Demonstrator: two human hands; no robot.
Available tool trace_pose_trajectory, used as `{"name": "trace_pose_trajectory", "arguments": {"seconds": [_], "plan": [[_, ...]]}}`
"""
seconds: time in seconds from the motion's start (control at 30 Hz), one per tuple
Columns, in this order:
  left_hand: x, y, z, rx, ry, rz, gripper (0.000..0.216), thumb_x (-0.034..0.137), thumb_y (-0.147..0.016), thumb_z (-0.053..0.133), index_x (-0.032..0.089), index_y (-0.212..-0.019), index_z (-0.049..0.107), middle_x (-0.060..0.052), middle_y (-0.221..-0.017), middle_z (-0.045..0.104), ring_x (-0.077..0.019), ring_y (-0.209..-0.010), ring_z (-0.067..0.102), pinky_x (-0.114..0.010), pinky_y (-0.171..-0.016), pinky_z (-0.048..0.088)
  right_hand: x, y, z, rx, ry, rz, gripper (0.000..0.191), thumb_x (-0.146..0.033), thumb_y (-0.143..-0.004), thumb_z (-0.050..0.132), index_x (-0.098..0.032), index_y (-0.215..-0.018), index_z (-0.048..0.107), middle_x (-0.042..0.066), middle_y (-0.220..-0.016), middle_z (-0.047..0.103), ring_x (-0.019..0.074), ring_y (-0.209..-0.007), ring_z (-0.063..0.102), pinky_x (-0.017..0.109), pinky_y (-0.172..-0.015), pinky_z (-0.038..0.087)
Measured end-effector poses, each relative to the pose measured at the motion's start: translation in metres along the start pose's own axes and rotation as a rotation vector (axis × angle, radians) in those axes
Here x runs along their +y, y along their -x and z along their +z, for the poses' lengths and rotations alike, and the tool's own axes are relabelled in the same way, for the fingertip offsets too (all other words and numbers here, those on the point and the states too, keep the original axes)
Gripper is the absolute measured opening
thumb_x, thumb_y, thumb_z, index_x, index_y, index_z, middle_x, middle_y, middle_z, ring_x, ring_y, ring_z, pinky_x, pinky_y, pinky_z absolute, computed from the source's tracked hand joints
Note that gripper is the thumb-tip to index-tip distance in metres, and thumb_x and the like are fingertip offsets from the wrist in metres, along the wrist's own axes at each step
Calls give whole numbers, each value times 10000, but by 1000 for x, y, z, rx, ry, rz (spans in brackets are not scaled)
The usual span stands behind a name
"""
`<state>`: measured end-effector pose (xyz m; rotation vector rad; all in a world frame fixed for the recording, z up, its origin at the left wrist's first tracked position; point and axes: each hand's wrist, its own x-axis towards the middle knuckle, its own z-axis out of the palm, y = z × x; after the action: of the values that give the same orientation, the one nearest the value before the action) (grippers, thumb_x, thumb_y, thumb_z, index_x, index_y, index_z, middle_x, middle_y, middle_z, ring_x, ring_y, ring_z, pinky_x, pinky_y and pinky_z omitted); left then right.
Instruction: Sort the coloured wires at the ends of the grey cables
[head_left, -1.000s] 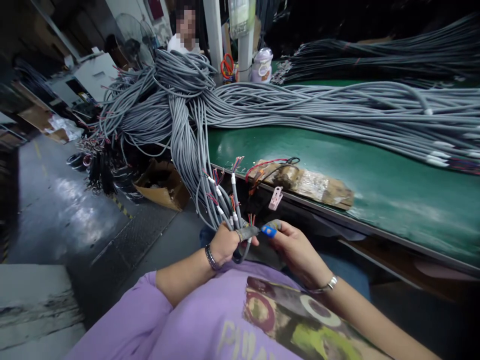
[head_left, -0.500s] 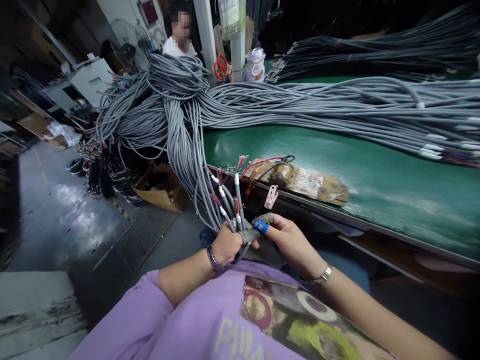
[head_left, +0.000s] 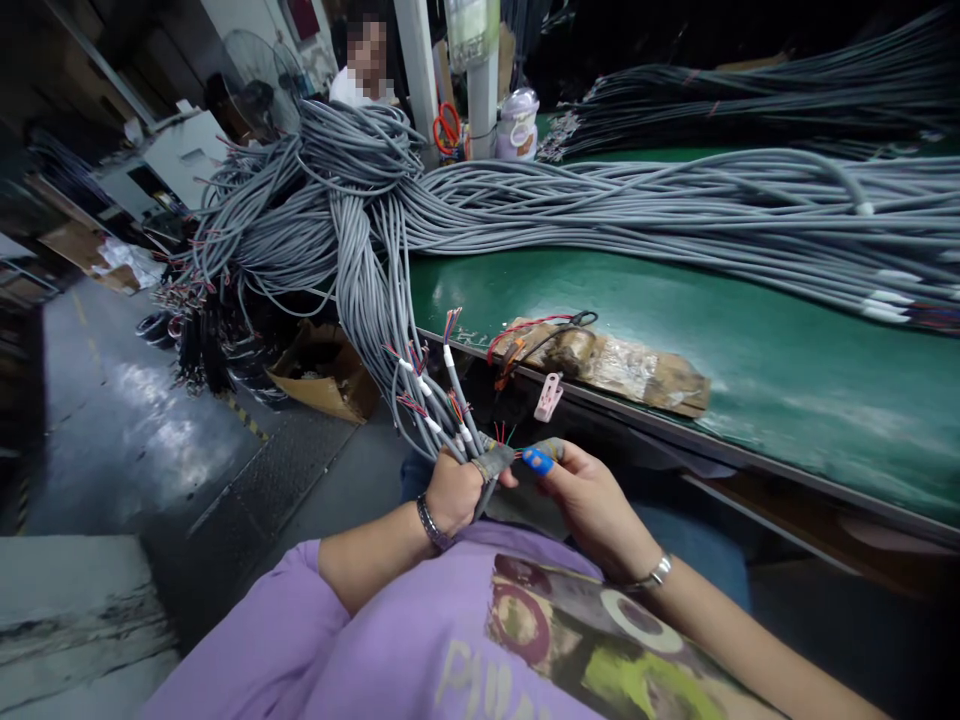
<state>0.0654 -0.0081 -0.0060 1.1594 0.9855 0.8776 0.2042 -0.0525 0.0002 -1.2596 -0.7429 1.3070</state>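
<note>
Left hand (head_left: 456, 492) first on my feed: I have it closed around the ends of several grey cables (head_left: 444, 392), its thumb in a dark wrapping and a bracelet at the wrist. Just beside it, my right hand (head_left: 596, 500) has a blue-covered thumb and a taped forefinger pinched together on thin coloured wires (head_left: 518, 454) that come out at the left thumb. I count a few other cable ends standing up above the left fist, each with a white collar (head_left: 448, 356) and a spray of bare-ended coloured strands. Both hands are in front of the purple shirt (head_left: 390, 610), near the edge of the green surface (head_left: 487, 285). From the fist I can follow the grey lengths up to a big heap (head_left: 360, 150) draped over the surface's far left end, where more run off to the right. Near that front edge I see a wooden board (head_left: 679, 388) with red and black leads on it, and a pink clip (head_left: 550, 397) by the rim.
</note>
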Motion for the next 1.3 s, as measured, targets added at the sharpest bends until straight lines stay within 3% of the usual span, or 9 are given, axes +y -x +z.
{"name": "trace_pose_trajectory", "arguments": {"seconds": [0.33,0.5,1.0,1.3], "plan": [[1,-2,3,50,28,39,388,451,-770,673,158,-521,623,-33,-511,588,-130,-536,538,-258,-568,416,0,1,-2,-51,16,13,374,-541,-647,762,-207,-642,595,12,-608,614,129,-546,469,267,-524,379],[-3,-1,2,15,24,66,353,412,-785,674,154,-545,649,-32,-533,599,-136,-569,558,-271,-624,443,-4,-2,-1,-107,-22,0,315,-490,-700,737,-211,-798,630,14,-654,657,148,-610,565,265,-566,419],[-6,0,-1,11,43,68,365,408,-797,667,148,-542,648,-34,-536,606,-136,-573,570,-265,-619,440,-4,1,1,-102,-130,46,256,-405,-654,793,-206,-701,638,5,-637,668,147,-604,588,272,-586,460],[-7,2,-6,-49,73,42,305,371,-768,704,144,-574,641,-17,-521,598,-130,-553,570,-271,-646,454,-4,-1,-2,-117,-177,85,306,-365,-621,824,-219,-842,670,11,-731,704,164,-654,645,297,-672,500]]}}
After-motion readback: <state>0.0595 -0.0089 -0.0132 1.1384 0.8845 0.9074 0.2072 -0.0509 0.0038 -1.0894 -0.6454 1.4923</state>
